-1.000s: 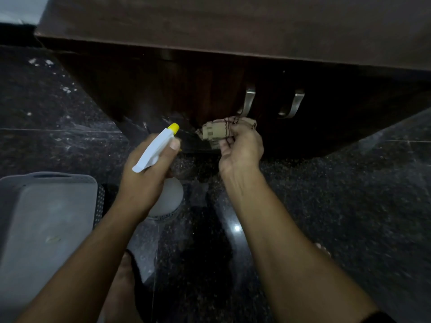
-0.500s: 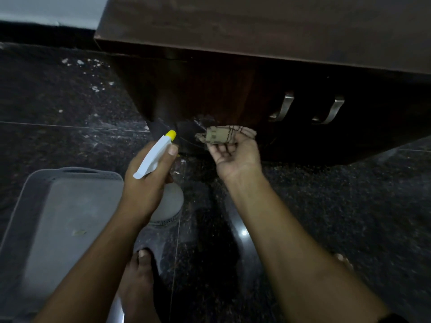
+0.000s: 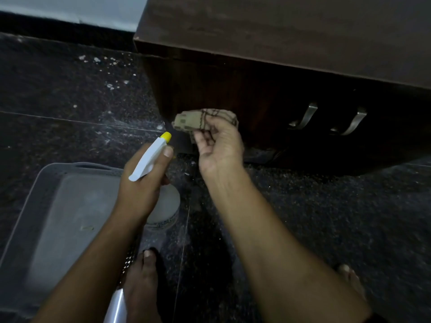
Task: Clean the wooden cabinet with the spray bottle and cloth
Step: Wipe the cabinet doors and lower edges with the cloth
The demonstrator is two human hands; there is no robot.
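A dark wooden cabinet (image 3: 268, 38) fills the upper right, its front face in shadow with two metal handles (image 3: 304, 115). My right hand (image 3: 219, 148) holds a bunched tan patterned cloth (image 3: 200, 120) against the lower left corner of the cabinet front. My left hand (image 3: 142, 183) grips a white spray bottle (image 3: 149, 157) with a yellow nozzle pointing up toward that same corner; the index finger lies along the trigger head. The bottle's round body shows below the hand.
A grey plastic basket (image 3: 58, 217) sits on the dark speckled floor at lower left. White specks litter the floor (image 3: 81, 89) left of the cabinet. My bare feet (image 3: 142, 280) stand below, one by the basket, one at lower right.
The view has shifted left along the cabinet, so the handles now lie further right. My right hand has carried the cloth to the cabinet's left corner. The spray bottle stays raised.
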